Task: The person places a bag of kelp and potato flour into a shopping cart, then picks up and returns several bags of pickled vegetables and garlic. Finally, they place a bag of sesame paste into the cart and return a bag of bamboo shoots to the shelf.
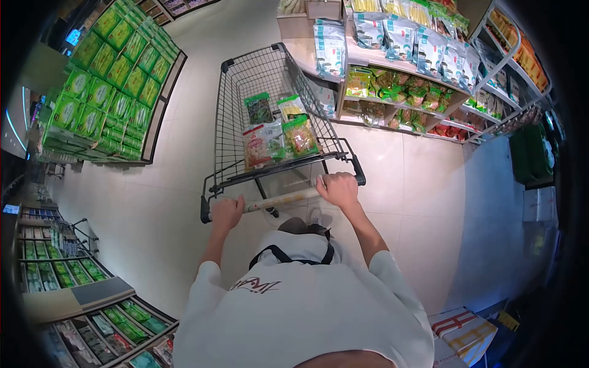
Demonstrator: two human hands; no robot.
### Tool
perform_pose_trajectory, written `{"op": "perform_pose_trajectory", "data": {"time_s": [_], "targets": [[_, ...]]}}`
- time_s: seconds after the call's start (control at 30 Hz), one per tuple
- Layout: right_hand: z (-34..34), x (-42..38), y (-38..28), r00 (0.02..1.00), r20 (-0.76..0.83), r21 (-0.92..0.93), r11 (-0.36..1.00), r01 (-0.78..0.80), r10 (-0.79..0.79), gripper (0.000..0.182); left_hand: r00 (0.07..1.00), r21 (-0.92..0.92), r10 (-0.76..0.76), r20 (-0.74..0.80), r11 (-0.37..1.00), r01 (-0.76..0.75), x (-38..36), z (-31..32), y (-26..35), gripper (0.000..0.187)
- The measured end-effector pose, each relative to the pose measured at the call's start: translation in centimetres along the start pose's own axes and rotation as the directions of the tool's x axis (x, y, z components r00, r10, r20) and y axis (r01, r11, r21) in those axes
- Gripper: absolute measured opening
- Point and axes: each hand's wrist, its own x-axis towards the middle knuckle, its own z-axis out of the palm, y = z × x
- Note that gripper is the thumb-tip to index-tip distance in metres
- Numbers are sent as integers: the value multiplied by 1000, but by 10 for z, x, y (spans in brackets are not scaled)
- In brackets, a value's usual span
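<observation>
Both hands are wrapped around the pale handlebar [283, 199] of a wire shopping cart [228, 116]. My left hand [227, 213] grips near the bar's left end, and my right hand [338, 187] closes over it near the right end. Inside the basket lie several food packets: a dark green-edged bag [258, 108], a red-and-white bag [258, 145], a green-edged bag [300, 134] with yellowish contents, and a bag with yellow strips [291, 107] behind it. Another green-and-white packet is partly covered between them.
A stack of green boxes [113, 86] stands on the left. Shelves with white-and-blue bags [399, 38] and green packets [392, 89] are at the right. Cardboard boxes [464, 331] sit at lower right, shelf bins [126, 322] at lower left. Tiled floor [184, 141] surrounds the cart.
</observation>
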Motion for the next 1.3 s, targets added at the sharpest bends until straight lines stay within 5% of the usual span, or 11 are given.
{"op": "perform_pose_trajectory", "data": {"time_s": [0.67,1.17,1.3], "targets": [[32,89,2,993,122,-31,999,9,-6,38,988,-49,-51,-145,998,44,67,-19,-29,51],[110,233,-3,972,224,-135,990,-48,78,40,931,-199,17,-365,975,-96,220,-50,-106,49],[125,277,-7,959,254,-141,986,-94,127,42,915,-113,22,-403,991,-73,264,-61,-120,51]]}}
